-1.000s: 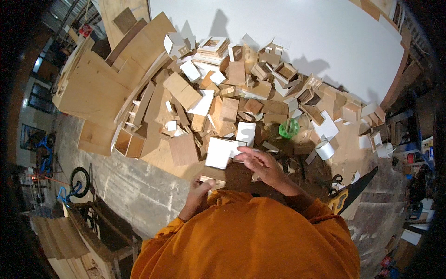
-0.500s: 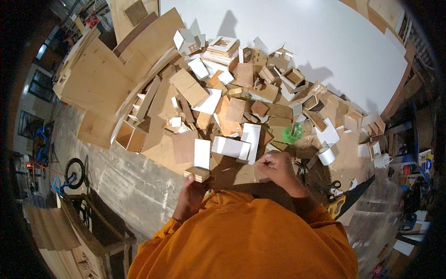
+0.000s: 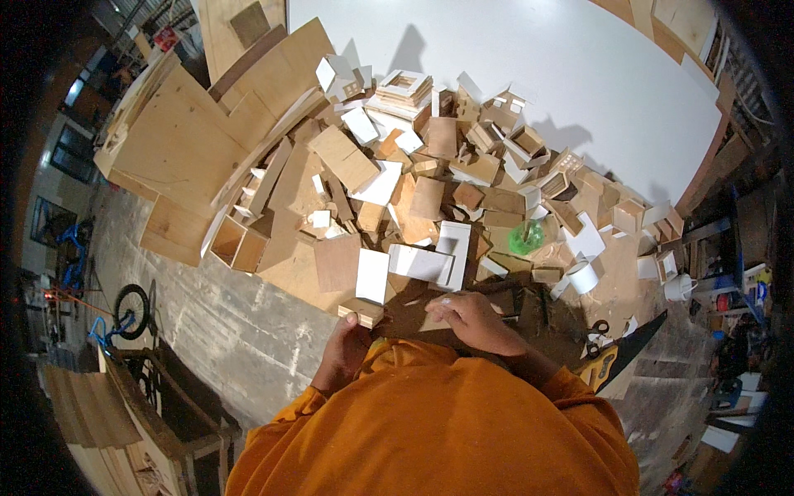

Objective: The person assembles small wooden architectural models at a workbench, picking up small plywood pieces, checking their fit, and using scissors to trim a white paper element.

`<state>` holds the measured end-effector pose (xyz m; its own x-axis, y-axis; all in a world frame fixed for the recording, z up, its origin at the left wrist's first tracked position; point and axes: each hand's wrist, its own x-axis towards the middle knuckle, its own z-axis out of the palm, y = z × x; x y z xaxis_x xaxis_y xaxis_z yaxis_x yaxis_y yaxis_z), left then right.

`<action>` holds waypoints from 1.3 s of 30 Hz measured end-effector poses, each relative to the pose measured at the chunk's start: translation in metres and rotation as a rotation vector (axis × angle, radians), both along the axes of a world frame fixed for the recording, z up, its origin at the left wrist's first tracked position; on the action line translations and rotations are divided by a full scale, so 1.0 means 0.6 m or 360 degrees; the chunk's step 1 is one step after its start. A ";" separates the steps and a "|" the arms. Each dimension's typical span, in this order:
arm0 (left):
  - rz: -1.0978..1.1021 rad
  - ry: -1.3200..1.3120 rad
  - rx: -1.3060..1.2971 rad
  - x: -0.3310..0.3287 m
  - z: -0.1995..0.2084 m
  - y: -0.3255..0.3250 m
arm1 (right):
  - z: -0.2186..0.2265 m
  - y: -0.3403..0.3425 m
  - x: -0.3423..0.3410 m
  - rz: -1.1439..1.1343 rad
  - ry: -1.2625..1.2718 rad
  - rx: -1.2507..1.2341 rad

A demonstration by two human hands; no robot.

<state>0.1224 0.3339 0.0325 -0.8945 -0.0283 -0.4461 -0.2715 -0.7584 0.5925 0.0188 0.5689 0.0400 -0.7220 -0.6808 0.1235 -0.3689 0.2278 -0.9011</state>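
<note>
My left hand (image 3: 344, 344) grips a small block of layered wood (image 3: 361, 312) at the table's near edge, its thumb pressed against the block's side. A white rectangular panel (image 3: 372, 276) meets the block's far edge; I cannot tell whether the two are joined. Just to the right, my right hand (image 3: 473, 321) hovers over the shaded front of the table with its fingers curled together. Whatever they pinch, if anything, is too small to make out. Beyond the hands lie white boards set in an L shape (image 3: 420, 263) and a thin brown board (image 3: 337, 263).
Wood offcuts and small model houses (image 3: 339, 76) crowd the table. A green roll (image 3: 525, 238), a white roll (image 3: 582, 277), scissors (image 3: 597, 327) and a yellow-handled saw (image 3: 601, 369) lie to the right. Large plywood sheets (image 3: 178, 136) lean at left; a white board (image 3: 513, 50) spans the back.
My right hand has moved left and toward my body, closer to the block. My left hand keeps its hold on the block. The whole view has shifted slightly.
</note>
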 end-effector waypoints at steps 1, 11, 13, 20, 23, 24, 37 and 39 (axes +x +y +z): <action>-0.0013 -0.0009 -0.0051 0.003 0.000 -0.002 | 0.002 -0.004 0.004 0.0017 -0.0022 -0.0008; -0.0622 0.0243 -0.0413 -0.030 0.023 -0.017 | 0.036 -0.064 0.053 -0.0147 -0.0497 -0.0025; -0.0770 0.0330 -0.0438 -0.047 0.032 -0.024 | 0.046 -0.070 0.059 -0.0300 -0.0490 0.0028; -0.1027 0.0522 -0.0488 -0.070 0.045 -0.047 | 0.006 -0.085 0.070 -0.0443 -0.0303 -0.0140; -0.1067 0.0580 -0.0606 -0.075 0.049 -0.057 | -0.017 -0.092 0.075 -0.0432 -0.0352 -0.0337; -0.1080 0.0612 -0.0631 -0.077 0.042 -0.061 | -0.018 -0.096 0.076 -0.0418 -0.0428 -0.0423; -0.0758 0.0635 -0.0908 -0.068 0.043 -0.098 | -0.016 -0.143 0.068 -0.0376 -0.0801 -0.0442; -0.0721 0.0614 -0.0930 -0.070 0.052 -0.105 | 0.003 -0.148 0.065 -0.0372 -0.0845 -0.0414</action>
